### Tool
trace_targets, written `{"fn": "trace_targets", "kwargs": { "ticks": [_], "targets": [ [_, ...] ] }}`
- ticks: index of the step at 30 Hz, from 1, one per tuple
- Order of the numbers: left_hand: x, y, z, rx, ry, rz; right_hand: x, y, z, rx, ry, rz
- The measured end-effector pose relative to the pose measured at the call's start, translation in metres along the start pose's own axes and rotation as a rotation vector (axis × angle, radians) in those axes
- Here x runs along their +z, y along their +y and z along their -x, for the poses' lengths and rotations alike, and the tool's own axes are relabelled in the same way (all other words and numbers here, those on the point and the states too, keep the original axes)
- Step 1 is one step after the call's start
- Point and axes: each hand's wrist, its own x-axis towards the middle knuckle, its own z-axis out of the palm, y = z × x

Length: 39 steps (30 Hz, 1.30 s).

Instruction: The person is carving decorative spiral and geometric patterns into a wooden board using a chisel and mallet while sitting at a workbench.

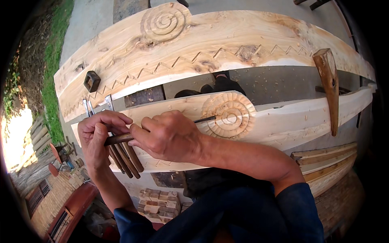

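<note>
Concrete floor (279, 83) below, grass (52, 109) running up the left edge, and two long pale planks stretch across the scene. Up on the far plank (142, 60) we have a ringed spiral (165, 21), a zigzag groove (176, 61) and a dark block (92, 81) sitting toward the left end. Down on the near plank (291, 121), a petalled rosette (230, 117), and that's where the chisel (205, 119) points! Its metal end lies over the rosette's left part; whether it touches wood, I cannot tell. Right hand (168, 135) is curled tight round the chisel's middle, knuckles up. Left hand (97, 135) pinches the handle's rear end between thumb and bent fingers. Just under that left hand, a row of spare chisels (129, 160) lies across the near plank, handles toward the person. Over on the right, a wooden mallet (329, 87) bridges both planks, well apart from either hand.
</note>
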Motion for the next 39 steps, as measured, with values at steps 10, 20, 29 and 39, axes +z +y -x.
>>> {"fn": "trace_targets", "kwargs": {
  "ticks": [10, 20, 29, 39],
  "targets": [
    [0.007, -0.005, -0.026, -0.009, -0.057, -0.021, -0.004, 0.007, 0.002, 0.085, 0.062, -0.014],
    [0.0, -0.012, 0.018, -0.044, -0.028, 0.089, 0.002, -0.008, 0.014, -0.114, -0.029, 0.155],
    [0.005, -0.025, 0.043, -0.086, -0.017, 0.119, 0.005, -0.008, 0.022, -0.125, -0.078, 0.046],
    [0.002, -0.021, 0.038, -0.048, -0.037, 0.072, 0.007, -0.007, 0.019, -0.081, -0.088, -0.039]
  ]
}}
